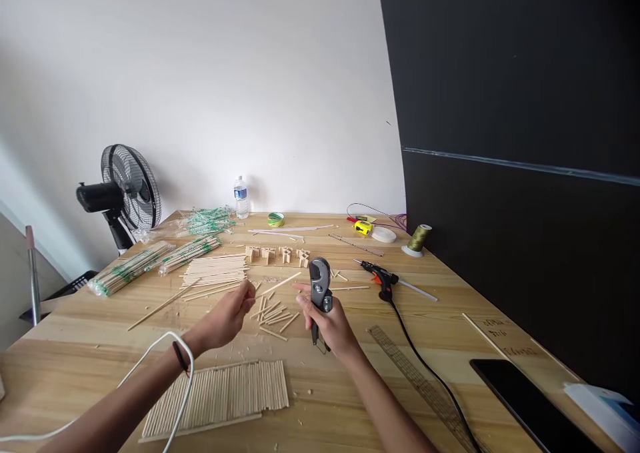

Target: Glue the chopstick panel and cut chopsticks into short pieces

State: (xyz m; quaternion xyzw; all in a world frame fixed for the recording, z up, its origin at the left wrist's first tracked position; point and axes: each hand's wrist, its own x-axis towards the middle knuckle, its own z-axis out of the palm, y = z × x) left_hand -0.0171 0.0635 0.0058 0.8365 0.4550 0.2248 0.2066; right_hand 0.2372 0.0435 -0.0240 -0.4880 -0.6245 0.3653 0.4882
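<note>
My right hand grips a grey and black cutter, held upright over the wooden table. My left hand pinches one end of a thin wooden stick that points toward the cutter's head. Short cut stick pieces lie scattered between the two hands. A flat mat of glued sticks lies near the front edge, below my left hand.
Loose long sticks and wrapped stick bundles lie at the left. Small stick blocks, a glue gun with its black cord, a ruler, a thread spool, a water bottle, a fan and a dark tablet surround the hands.
</note>
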